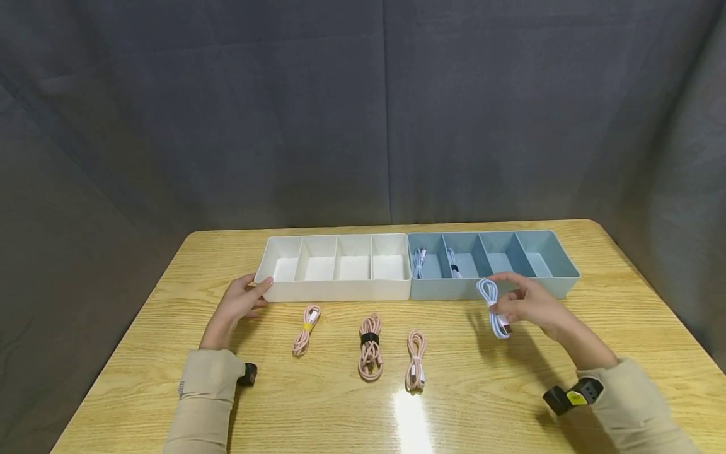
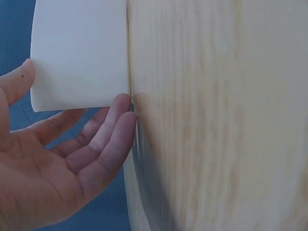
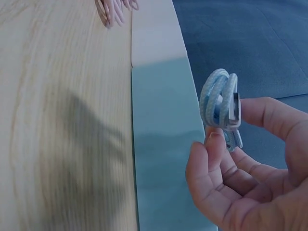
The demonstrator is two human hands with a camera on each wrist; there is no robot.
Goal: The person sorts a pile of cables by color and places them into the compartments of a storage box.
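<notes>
Pale-blue braided cable, coiled into a long looped bundle with a white tie at its waist [image 1: 490,297], is pinched between the thumb and fingers of the right hand [image 1: 527,304], lifted off the table and in front of the pale blue-grey, four-compartment plastic-looking bin [image 1: 442,289]. Its long axis slants steeply: the rounded loops point up and slightly away to the left of the grip, while the white plugs with metal tips point down, toward the person. Work looks partway along: beyond the grip and to its left, a pale-blue bundle [image 1: 419,260] lies in the bin's leftmost compartment and another, black-banded one [image 1: 452,257] in the next; the held bundle is not yet in any compartment. Left of the grip and nearer the person, three pink braided cable bundles lie loose, apparently still to be dealt with: one with a pale tie [image 1: 416,358], then a black-banded one [image 1: 370,356], then, farthest off, a yellow-banded one [image 1: 306,329]. A white four-compartment bin [image 1: 334,291] stands end to end with the blue-grey one, left of the grip; at its far left end the left hand [image 1: 241,299] rests, fingers relaxed, thumb touching the corner. Under everything spreads a light wood-grain table [image 1: 482,403].
</notes>
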